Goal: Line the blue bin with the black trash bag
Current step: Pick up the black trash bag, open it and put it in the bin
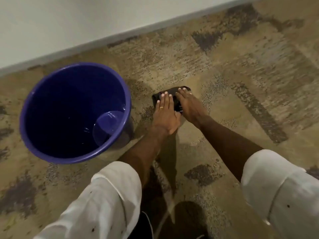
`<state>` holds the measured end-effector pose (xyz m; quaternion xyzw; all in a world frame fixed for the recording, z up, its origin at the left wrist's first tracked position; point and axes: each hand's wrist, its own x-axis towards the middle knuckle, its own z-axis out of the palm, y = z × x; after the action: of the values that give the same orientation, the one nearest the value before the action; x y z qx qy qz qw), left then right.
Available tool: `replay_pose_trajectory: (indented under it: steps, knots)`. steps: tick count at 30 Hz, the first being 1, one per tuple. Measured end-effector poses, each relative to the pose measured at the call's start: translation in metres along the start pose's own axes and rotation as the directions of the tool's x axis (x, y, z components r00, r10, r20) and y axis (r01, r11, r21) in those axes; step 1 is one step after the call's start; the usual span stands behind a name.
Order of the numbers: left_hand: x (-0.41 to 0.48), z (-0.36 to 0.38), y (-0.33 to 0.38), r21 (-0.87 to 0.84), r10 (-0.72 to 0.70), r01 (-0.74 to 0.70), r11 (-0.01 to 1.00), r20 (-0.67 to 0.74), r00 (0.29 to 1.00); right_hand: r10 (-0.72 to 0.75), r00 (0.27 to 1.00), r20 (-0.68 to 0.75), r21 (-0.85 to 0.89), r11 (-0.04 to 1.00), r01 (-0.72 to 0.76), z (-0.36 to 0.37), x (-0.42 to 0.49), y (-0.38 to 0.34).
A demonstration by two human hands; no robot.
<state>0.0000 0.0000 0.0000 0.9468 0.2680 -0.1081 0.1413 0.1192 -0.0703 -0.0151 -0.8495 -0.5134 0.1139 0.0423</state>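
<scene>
A round blue bin [34, 94] stands upright on the patterned carpet at the left, empty inside. To its right a small folded black trash bag [176, 94] lies flat on the carpet. My left hand [165, 116], with a ring on one finger, rests flat on the bag's left part, fingers together and stretched out. My right hand [189, 104] lies on the bag's right part, fingers reaching to its far edge. Most of the bag is hidden under both hands. Whether either hand grips it or only presses on it does not show.
A white wall with a grey skirting board [120, 36] runs diagonally behind the bin and bag. Brown and grey patterned carpet [241, 75] spreads to the right. My white rolled sleeves [107, 195] fill the lower part of the view.
</scene>
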Motion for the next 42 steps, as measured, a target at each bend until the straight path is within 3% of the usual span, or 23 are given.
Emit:
replay_pose_trajectory:
  steps: [8, 14, 20, 24, 28, 33, 39, 42]
  knots:
    - [0.055, 0.039, -0.017, 0.073, 0.030, -0.028, 0.997, -0.038, 0.999, 0.028, 0.996, -0.080, 0.045, 0.999, -0.024, 0.053, 0.031, 0.021]
    - [0.065, 0.053, -0.014, -0.117, 0.001, -0.012, 0.993, -0.089, 0.996, 0.048, 0.978, -0.202, 0.084, 0.996, -0.031, 0.063, 0.034, 0.023]
    - [0.061, 0.041, -0.022, -0.354, -0.153, 0.034, 0.935, -0.313, 0.937, 0.135, 0.941, -0.310, 0.294, 0.955, -0.040, 0.035, 0.038, 0.012]
    - [0.061, 0.012, -0.022, -0.561, -0.322, 0.037, 0.827, -0.418, 0.849, -0.014, 0.915, -0.404, 0.299, 0.943, 0.147, -0.011, 0.047, 0.003]
    - [0.053, -0.029, -0.022, -0.595, -0.353, -0.031, 0.803, -0.516, 0.780, -0.131, 0.889, -0.439, 0.264, 0.927, 0.267, -0.070, 0.054, -0.005]
    - [0.020, -0.096, -0.039, -0.657, -0.314, -0.121, 0.744, -0.504, 0.804, -0.316, 0.876, -0.366, 0.190, 0.895, 0.403, -0.162, 0.064, -0.034]
    - [-0.046, -0.191, -0.088, -0.721, -0.363, -0.226, 0.655, -0.563, 0.742, -0.488, 0.695, -0.529, 0.138, 0.758, 0.637, -0.284, 0.053, -0.115]
    - [-0.090, -0.236, -0.126, -0.765, -0.484, -0.283, 0.579, -0.601, 0.636, -0.656, 0.578, -0.485, -0.046, 0.680, 0.732, -0.332, 0.049, -0.162]
